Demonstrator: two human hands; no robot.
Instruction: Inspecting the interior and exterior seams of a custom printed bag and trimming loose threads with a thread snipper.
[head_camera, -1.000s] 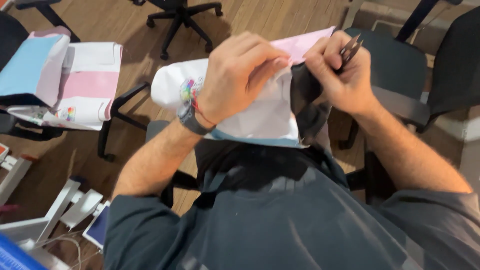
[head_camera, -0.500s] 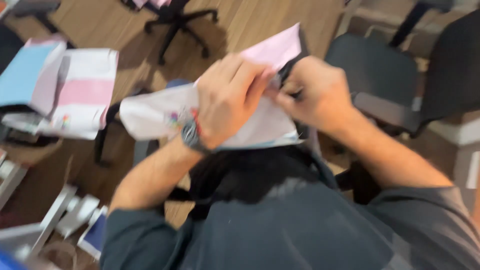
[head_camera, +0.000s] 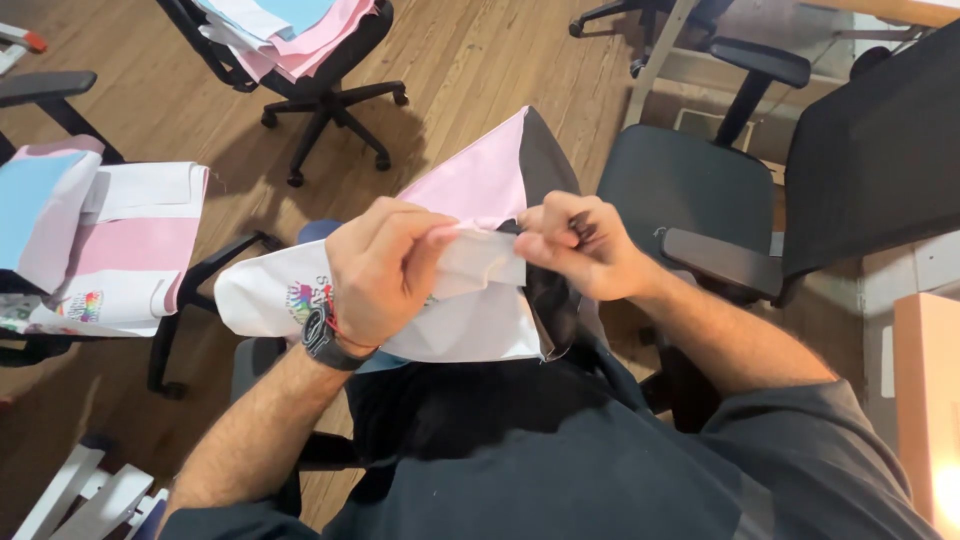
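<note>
I hold a folded piece of fabric (head_camera: 470, 320) over my lap; it is white with a pink panel (head_camera: 475, 185), a black part and a small colourful print near its left end. My left hand (head_camera: 385, 270), with a dark watch and a red cord at the wrist, pinches the white edge from the left. My right hand (head_camera: 580, 245) pinches the same edge where white meets black; a small dark tool seen in it earlier is hidden now. The hands almost touch.
A black office chair (head_camera: 690, 190) stands right in front of me. A chair at the left (head_camera: 120, 250) carries a stack of pink, white and blue fabric. Another chair at the top (head_camera: 300, 40) holds more folded fabric. The floor is wood planks.
The camera has tilted down and closer. My hands have come together on the fabric's edge, and the pink panel now stands up behind them.
</note>
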